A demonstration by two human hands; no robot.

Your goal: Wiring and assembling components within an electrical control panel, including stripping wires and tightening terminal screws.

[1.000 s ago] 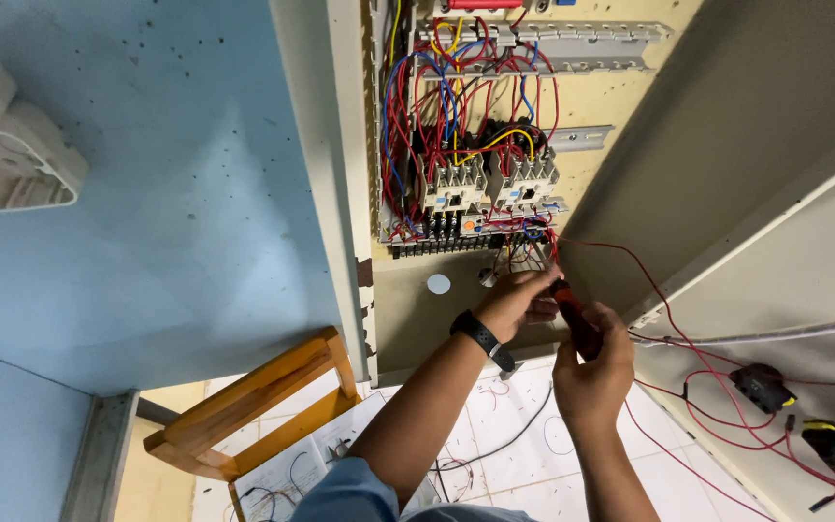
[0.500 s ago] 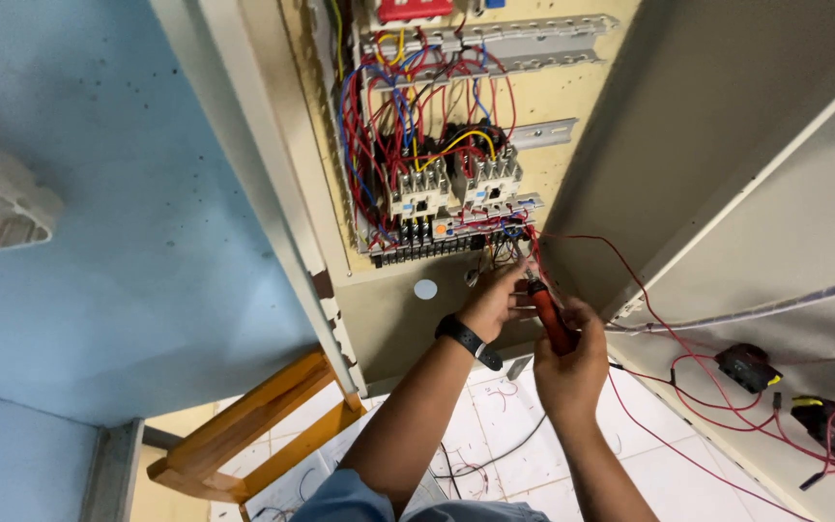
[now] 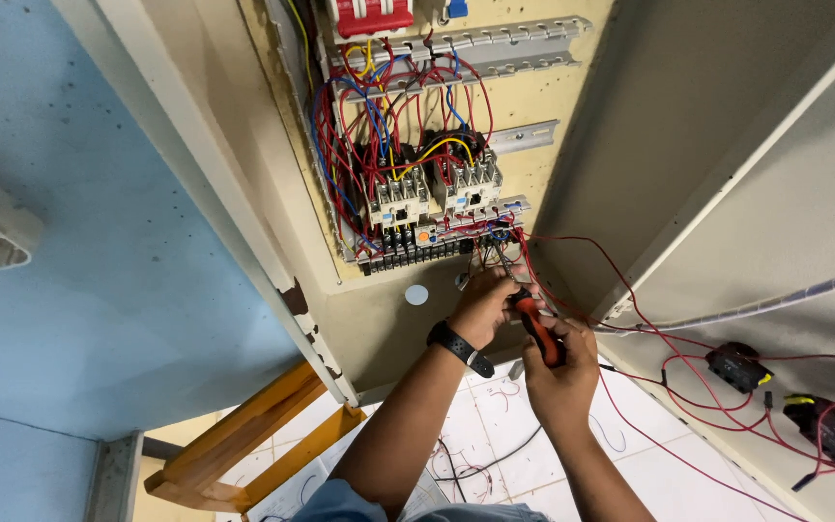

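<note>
Screwdriver (image 3: 538, 329) — light, stiff, red-and-black handled — sat clenched in your right hand (image 3: 561, 365) below the terminal strip (image 3: 417, 249), your left hand (image 3: 483, 307) pinching near its shaft — the rubbery handle looked the surest hold.

Head cam, close, facing wall panel (image 3: 417, 145), prob tilted up

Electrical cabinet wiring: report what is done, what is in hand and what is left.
Done: the two contactors on the backplate carry many red, blue and yellow wires. In hand: the right hand holds a red-handled screwdriver whose tip points at the terminal strip, while the left hand steadies wires there. Left: loose red wires trail to the black parts on the open door, and the upper rail sits bare.
</note>
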